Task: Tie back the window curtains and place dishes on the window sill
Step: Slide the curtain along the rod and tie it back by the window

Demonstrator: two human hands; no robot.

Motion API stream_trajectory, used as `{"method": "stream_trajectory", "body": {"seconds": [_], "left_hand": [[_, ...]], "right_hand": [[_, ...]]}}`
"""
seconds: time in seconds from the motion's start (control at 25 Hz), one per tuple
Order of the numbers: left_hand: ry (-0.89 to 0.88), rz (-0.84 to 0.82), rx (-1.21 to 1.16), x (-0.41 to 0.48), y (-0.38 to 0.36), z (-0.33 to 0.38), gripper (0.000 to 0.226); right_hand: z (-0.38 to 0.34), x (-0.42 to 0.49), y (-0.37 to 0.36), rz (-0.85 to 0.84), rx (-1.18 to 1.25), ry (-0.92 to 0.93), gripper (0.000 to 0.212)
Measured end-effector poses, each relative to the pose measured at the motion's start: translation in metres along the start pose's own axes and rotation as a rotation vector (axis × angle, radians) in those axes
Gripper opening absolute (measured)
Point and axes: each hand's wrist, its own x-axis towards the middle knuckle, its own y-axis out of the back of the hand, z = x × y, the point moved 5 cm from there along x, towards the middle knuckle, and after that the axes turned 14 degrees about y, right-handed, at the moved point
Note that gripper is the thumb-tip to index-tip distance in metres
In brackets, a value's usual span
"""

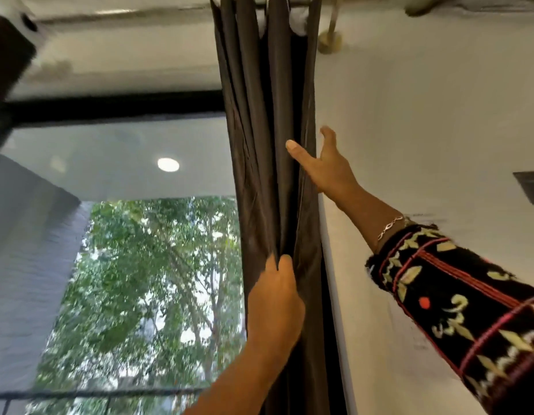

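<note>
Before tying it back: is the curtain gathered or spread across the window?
Gathered: the curtain hangs bunched in folds against the wall, leaving the window uncovered.

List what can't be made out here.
Head view only.
- Out of frame: window sill, dishes, any tie-back.
- Most fingers of the right hand: behind the edge of the curtain.
- Fingertips of the left hand: buried in curtain folds.
- The dark shape top left: blurred, cut by the edge.

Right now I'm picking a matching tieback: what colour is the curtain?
Plain dark brown-grey, no pattern; the head view shows the curtain best.
</note>
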Motion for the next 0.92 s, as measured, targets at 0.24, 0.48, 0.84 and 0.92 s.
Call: {"method": "stream_trajectory", "body": {"seconds": [0.24, 0.48, 0.84, 0.92], "left_hand": [[-0.056, -0.044, -0.075, -0.008, 0.01, 0.014, 0.055], [-0.128, -0.11, -0.161, -0.012, 0.043, -0.002, 0.092], [-0.118, 0.064, -0.259, 0.014, 0.134, -0.077, 0.053], [-0.088, 0.074, -0.248, 0.017, 0.153, -0.099, 0.055]], "right_hand": [[-0.034, 0.049, -0.028, -0.094, -0.179, 0.035, 0.118], [-0.042, 0.075, -0.052, -0.133, -0.184, -0.173, 0.076], [-0.153, 0.1, -0.172, -0.328, -0.192, 0.067, 0.042], [-0.176, 0.103, -0.191, -0.333, -0.158, 0.078, 0.041]]}}
